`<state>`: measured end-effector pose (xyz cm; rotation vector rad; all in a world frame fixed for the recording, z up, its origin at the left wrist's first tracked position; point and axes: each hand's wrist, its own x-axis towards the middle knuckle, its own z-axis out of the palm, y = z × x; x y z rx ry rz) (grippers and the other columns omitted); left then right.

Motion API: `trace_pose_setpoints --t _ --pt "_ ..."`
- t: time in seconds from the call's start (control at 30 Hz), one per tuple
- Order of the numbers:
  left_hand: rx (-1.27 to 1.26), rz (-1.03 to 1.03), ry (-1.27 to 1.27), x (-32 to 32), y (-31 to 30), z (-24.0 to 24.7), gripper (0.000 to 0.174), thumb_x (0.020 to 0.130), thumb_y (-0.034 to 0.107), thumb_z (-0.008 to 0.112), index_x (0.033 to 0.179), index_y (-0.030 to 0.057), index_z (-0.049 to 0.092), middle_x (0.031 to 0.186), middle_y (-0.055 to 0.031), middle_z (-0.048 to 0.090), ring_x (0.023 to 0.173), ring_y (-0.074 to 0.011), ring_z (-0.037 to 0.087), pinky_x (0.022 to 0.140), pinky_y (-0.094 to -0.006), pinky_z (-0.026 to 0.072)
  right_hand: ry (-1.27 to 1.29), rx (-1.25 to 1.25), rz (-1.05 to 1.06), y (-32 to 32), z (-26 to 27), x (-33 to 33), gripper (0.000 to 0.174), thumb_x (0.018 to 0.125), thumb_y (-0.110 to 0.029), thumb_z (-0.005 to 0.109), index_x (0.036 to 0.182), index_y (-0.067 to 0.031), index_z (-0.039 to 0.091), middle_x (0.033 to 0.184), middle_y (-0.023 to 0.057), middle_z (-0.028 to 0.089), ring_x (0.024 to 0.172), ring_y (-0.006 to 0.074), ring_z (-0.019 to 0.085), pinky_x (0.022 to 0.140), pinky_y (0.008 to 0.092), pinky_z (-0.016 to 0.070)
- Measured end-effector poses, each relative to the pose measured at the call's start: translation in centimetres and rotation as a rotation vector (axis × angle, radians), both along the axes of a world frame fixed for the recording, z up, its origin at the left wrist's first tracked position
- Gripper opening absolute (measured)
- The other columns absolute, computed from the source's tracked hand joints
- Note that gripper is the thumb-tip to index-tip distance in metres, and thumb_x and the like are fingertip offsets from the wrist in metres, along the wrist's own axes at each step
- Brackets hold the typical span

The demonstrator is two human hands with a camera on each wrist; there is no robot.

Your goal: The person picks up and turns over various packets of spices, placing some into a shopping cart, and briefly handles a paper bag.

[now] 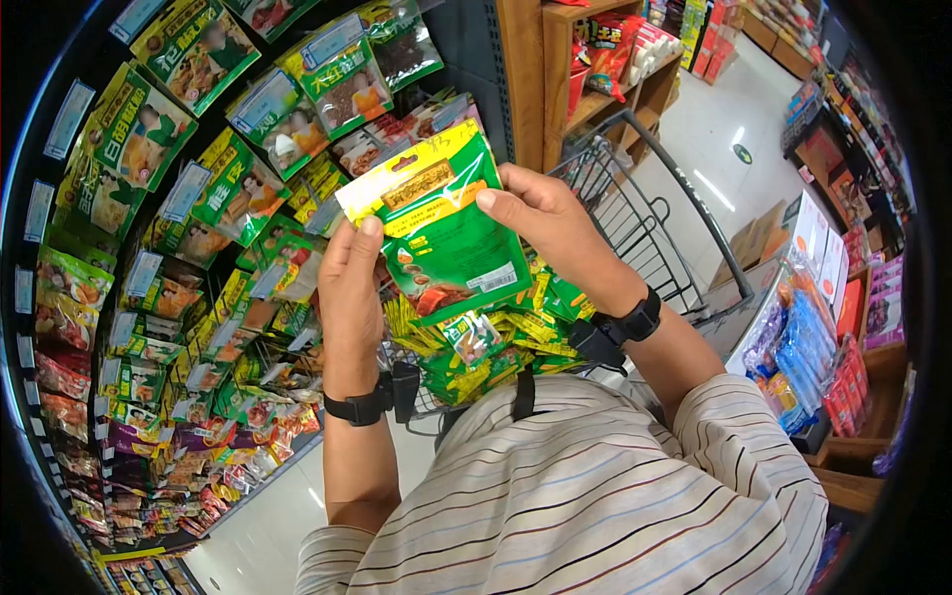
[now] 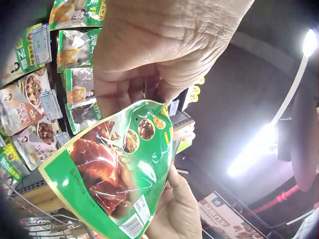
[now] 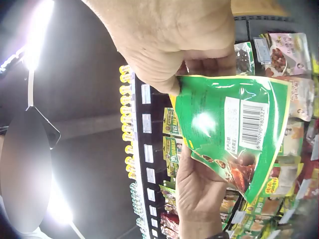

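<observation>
A green and yellow seasoning packet (image 1: 451, 253) is held up before the person's chest, its printed back facing the head camera. My left hand (image 1: 350, 283) pinches its left edge near the top, thumb over the yellow band. Opposite it, my right hand (image 1: 555, 223) grips the upper right edge with the thumb on top. The left wrist view shows food pictures on the packet (image 2: 114, 174), which bends slightly between both hands. A white barcode label on the packet (image 3: 232, 124) appears in the right wrist view. The fingers behind it are partly hidden.
Shelves of hanging packets (image 1: 233, 188) with price tags fill the left side. A wire shopping cart (image 1: 645, 218) stands in front, with a heap of green and yellow packets (image 1: 476, 347) below the hands. A wooden rack (image 1: 595, 94) holds red snack bags.
</observation>
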<state>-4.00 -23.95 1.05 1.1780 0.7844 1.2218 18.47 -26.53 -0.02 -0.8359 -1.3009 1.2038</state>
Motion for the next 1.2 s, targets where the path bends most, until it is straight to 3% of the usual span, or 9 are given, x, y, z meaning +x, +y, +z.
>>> trace_pose_setpoints --t 0.23,0.43,0.53,0.83,0.93,1.2 --pt "0.002 0.009 -0.015 -0.1 0.2 -0.4 0.031 0.102 0.022 0.057 0.125 0.0017 0.059 0.112 -0.0031 0.068 0.096 -0.0088 0.064 0.080 -0.0249 0.0523 -0.054 0.006 -0.032 0.1 -0.6 0.3 0.029 0.103 -0.028 0.055 0.106 -0.0004 0.065 0.088 -0.0042 0.063 0.080 0.0008 0.054 0.067 0.0201 0.0458" --pt "-0.024 -0.003 -0.037 0.0 0.2 -0.7 0.029 0.102 0.022 0.057 0.123 0.0022 0.060 0.112 -0.0029 0.068 0.096 -0.0087 0.064 0.082 -0.0245 0.0527 -0.082 0.053 -0.046 0.1 -0.6 0.5 0.032 0.103 -0.030 0.054 0.099 -0.0002 0.064 0.082 -0.0067 0.056 0.078 0.0009 0.049 0.068 0.0206 0.0427" --pt "-0.029 -0.019 -0.036 -0.3 0.6 -1.1 0.029 0.102 0.022 0.057 0.122 0.0021 0.060 0.111 -0.0029 0.068 0.096 -0.0088 0.065 0.081 -0.0242 0.0529 -0.102 -0.014 -0.020 -0.1 -0.4 0.7 0.030 0.104 -0.027 0.051 0.098 0.0000 0.063 0.089 -0.0050 0.058 0.087 0.0025 0.050 0.080 0.0221 0.0429" --pt "-0.028 0.003 -0.021 -0.2 0.9 -1.3 0.029 0.102 0.022 0.058 0.122 0.0014 0.061 0.109 -0.0042 0.069 0.092 -0.0090 0.066 0.078 -0.0239 0.0538 -0.028 -0.053 0.010 0.1 -0.9 0.7 0.030 0.104 -0.026 0.051 0.105 0.0008 0.064 0.096 -0.0036 0.063 0.091 0.0028 0.055 0.083 0.0216 0.0445" --pt "-0.038 0.021 -0.021 -0.1 1.0 -1.4 0.029 0.102 0.022 0.058 0.122 0.0011 0.061 0.109 -0.0045 0.069 0.091 -0.0090 0.066 0.077 -0.0238 0.0540 -0.010 -0.019 -0.010 0.4 -1.3 0.6 0.034 0.103 -0.030 0.053 0.107 0.0014 0.066 0.091 -0.0030 0.063 0.085 0.0029 0.054 0.075 0.0223 0.0451" --pt "-0.056 0.021 -0.015 0.0 1.1 -1.5 0.030 0.101 0.022 0.060 0.121 0.0006 0.061 0.110 -0.0049 0.069 0.094 -0.0106 0.067 0.080 -0.0247 0.0544 0.076 -0.098 0.048 0.1 -1.1 0.8 0.031 0.103 -0.028 0.052 0.109 -0.0004 0.064 0.098 -0.0024 0.065 0.089 0.0034 0.059 0.080 0.0219 0.0482"
